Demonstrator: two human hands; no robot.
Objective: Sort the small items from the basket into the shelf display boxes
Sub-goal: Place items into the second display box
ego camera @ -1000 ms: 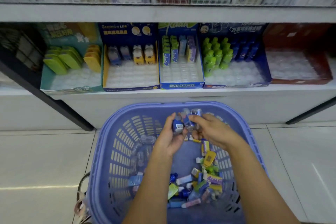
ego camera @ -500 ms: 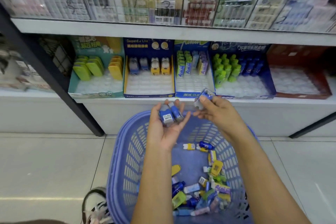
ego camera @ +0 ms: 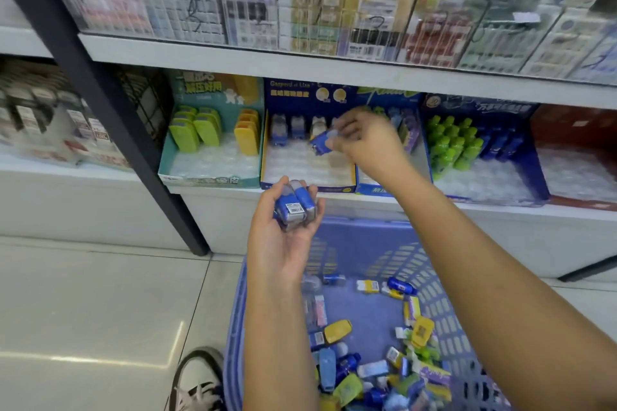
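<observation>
Right hand (ego camera: 364, 143): I pinch one blue item (ego camera: 320, 144) just over the navy display box (ego camera: 300, 170).
Left hand (ego camera: 283, 237): I grip spare blue items (ego camera: 295, 208), palm up, above the basket (ego camera: 235, 344), nearer me.

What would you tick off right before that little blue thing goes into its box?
1. Right hand grips the blue piece: ok, pinched at the fingertips.
2. Piece over the matching box: ok, it hangs above the dark blue box, where like pieces stand at the back.
3. Free slots there: ok, the front rows are bare.
4. Piece upright: not ok, it is tilted.
5. Left hand holds the spare pieces: ok, fingers curled round them.
6. Which slot lies under the piece: cannot tell, too blurred.
</observation>
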